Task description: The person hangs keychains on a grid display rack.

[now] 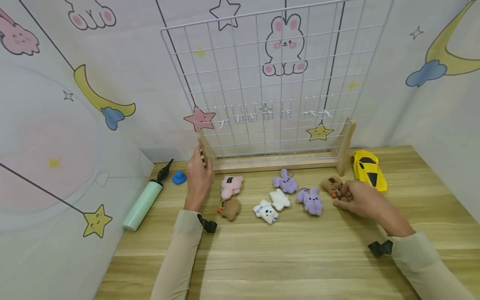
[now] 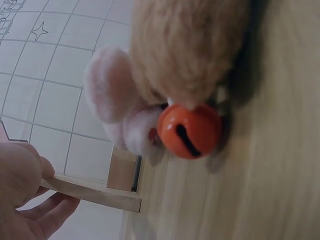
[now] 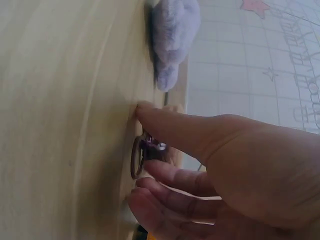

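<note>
My left hand (image 1: 198, 173) grips the wooden left foot (image 2: 95, 192) of the white wire grid rack (image 1: 281, 89), thumb on one side and fingers on the other. At the right, my right hand (image 1: 361, 198) reaches over a brown plush keychain (image 1: 331, 184) with an orange bell (image 1: 334, 195). Its thumb and fingers straddle the metal key ring (image 3: 136, 157), with a gap at the thumb tip. By the left hand lie a pink plush (image 1: 231, 186) and another brown plush (image 1: 230, 209). Two purple plushes, one being the lower purple plush (image 1: 311, 201), lie left of the right hand.
Clear hooks (image 1: 268, 116) hang in a row on the grid. Two white plushes, including a star-shaped one (image 1: 280, 199), lie mid-table. A yellow toy car (image 1: 369, 171) sits at the right. Leftward are a blue rubber duck (image 1: 179, 178) and a mint hand pump (image 1: 144, 204).
</note>
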{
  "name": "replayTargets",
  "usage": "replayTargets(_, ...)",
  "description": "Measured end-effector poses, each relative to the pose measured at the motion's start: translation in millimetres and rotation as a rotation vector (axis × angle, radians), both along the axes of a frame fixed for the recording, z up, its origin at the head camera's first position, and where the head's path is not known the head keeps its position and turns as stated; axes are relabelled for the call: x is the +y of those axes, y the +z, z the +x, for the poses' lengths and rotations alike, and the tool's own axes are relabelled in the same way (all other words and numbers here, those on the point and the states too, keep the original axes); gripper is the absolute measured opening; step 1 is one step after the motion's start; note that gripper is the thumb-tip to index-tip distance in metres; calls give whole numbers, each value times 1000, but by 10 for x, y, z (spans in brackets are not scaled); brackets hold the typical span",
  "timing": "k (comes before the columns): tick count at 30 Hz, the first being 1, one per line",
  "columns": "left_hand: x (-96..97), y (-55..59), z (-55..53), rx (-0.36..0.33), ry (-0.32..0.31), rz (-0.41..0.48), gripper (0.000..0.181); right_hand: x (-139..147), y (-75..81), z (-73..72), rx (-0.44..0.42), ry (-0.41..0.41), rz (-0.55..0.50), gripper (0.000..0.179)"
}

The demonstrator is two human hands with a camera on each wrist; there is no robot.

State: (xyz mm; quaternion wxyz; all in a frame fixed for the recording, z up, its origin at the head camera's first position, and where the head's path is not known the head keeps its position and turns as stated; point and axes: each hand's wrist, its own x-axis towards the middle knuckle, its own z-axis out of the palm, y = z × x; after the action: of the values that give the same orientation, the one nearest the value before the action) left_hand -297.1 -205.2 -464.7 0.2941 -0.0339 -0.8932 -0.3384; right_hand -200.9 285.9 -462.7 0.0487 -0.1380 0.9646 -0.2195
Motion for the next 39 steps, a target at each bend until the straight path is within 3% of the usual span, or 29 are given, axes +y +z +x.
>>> replayTargets(5,11,1,8,7,-3,9,51,12,-31,-5,-21,17,-24,16)
replayTargets(11,18,-12,6,-11,10,7,50,21,-36,11,-20,28,-46,16)
replayTargets(20,16,-25,-1,-12,14,16,51,15,72,3,64,-11,-111,16)
replayTargets(25,18,-17,12,-24,19,17,52,-10,108,-11,99,-67,-232,16)
replayTargets(30,10,-5,23,-19,19,17,52,-52,188,-27,189,-86,-349,18)
replayTargets(39,10,-30,20,-20,11,24,51,-145,317,-62,310,-108,-436,23)
